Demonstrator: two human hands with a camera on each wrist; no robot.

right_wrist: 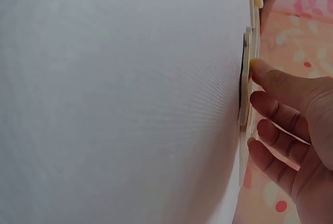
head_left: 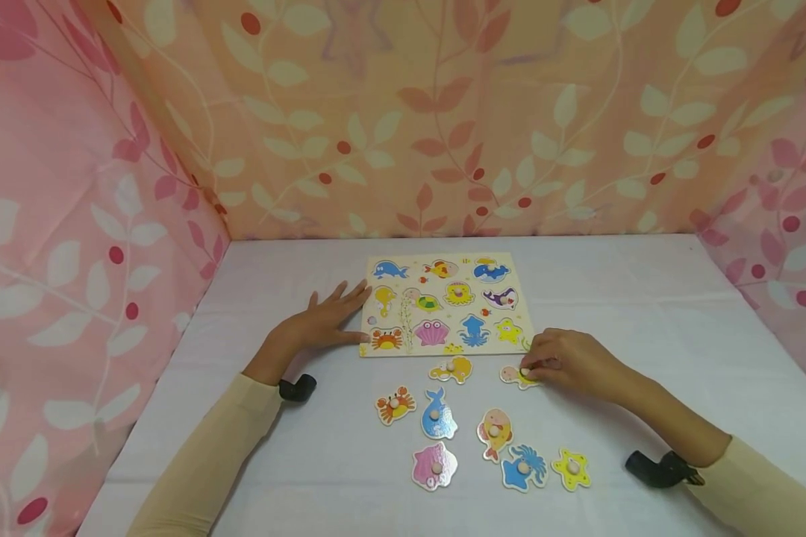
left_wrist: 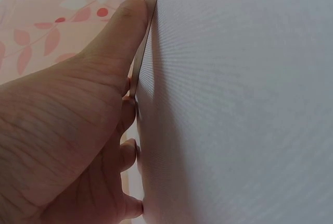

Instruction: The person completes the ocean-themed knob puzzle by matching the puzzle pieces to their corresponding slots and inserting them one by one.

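A wooden sea-animal puzzle board (head_left: 403, 350) lies flat on the white cloth. My left hand (head_left: 322, 319) rests at its left edge, fingers spread; in the left wrist view the thumb (left_wrist: 122, 28) lies along the board's edge. At the board's lower right corner, my right hand (head_left: 574, 362) pinches a turtle puzzle piece (head_left: 510, 373) by its knob, partly hidden under the fingers. The right wrist view shows that piece (right_wrist: 245, 86) edge-on, close to the cloth, thumb and index finger at its knob. A whale piece (head_left: 500, 273) and an orca piece (head_left: 500, 300) sit in the board.
Loose knobbed pieces lie nearer me: a seahorse (head_left: 462, 368), a crab (head_left: 406, 403), a blue dolphin (head_left: 436, 424), a fish (head_left: 500, 421), a pink shell (head_left: 426, 462), a squid (head_left: 513, 476) and a starfish (head_left: 571, 481). Floral curtains (head_left: 403, 119) surround the table.
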